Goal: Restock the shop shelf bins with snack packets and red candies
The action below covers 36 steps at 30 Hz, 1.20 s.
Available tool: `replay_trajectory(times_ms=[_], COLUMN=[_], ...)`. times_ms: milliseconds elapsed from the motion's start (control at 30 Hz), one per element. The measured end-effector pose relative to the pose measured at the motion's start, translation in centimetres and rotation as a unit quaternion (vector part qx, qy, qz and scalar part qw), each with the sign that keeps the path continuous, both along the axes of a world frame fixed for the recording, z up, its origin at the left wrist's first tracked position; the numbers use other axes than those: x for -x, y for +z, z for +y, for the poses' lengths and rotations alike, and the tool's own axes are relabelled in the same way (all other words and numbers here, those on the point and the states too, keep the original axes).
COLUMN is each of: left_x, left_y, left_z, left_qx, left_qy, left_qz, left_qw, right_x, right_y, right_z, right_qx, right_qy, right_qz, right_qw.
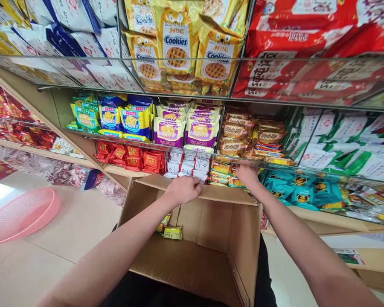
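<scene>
My left hand (pixel 184 190) is closed over the far flap of an open cardboard box (pixel 246 238), its fingertips out of sight. The box rests at my lap and holds a few small yellow packets (pixel 173 233) near its far left side. My right hand (pixel 248 175) reaches past the box to the lowest shelf, beside small yellow-and-green snack packets (pixel 220 172). Its fingers are curled and partly hidden; what they hold, if anything, cannot be made out. Small white packets (pixel 188 163) lie just beyond my left hand.
Glass dividers and a shelf edge (pixel 192 97) run above my hands. Around them are red packets (pixel 131 157), soda biscuits (pixel 169 132), brown packets (pixel 235 132) and teal packets (pixel 302 189). A pink basket (pixel 35 209) stands on the floor at left.
</scene>
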<state>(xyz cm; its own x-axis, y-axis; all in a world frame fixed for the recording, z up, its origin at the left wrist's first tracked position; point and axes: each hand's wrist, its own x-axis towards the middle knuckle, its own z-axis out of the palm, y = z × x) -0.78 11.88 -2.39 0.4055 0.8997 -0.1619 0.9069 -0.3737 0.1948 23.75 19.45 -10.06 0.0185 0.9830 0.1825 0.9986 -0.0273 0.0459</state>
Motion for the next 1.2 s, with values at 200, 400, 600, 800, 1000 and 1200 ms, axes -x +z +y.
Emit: replay_trajectory(times_ms=[200,400,600,800,1000,1200], left_x=[0.0,0.0,-0.1,0.4,-2.4,-6.4], left_y=[0.1,0.3,0.4,0.3,2.4,4.2], left_z=[0.0,0.0,0.0,0.5,-0.6,-4.0], left_qx=[0.001,0.008,0.005,0.008,0.019,0.286], left_qy=[0.000,0.002,0.002,0.002,-0.016,0.008], left_qz=[-0.002,-0.006,-0.010,-0.032,-0.329,-0.582], left_qw=[1.000,1.000,1.000,0.999,0.944,0.761], right_x=[-1.2,-3.5,-4.9,-5.4,-2.9,1.6], right_y=[-1.1,-1.8,-1.1,1.1,6.0,8.7], right_z=[-1.6,-3.1,-6.6,-11.3,-13.6,-15.7], right_qx=[-0.125,-0.238,-0.339,-0.407,-0.216,-0.106], right_qy=[0.029,0.179,0.231,0.075,0.018,0.177], right_qz=[-0.008,0.015,0.126,0.327,0.561,0.575], right_qw=[0.992,0.955,0.903,0.850,0.799,0.791])
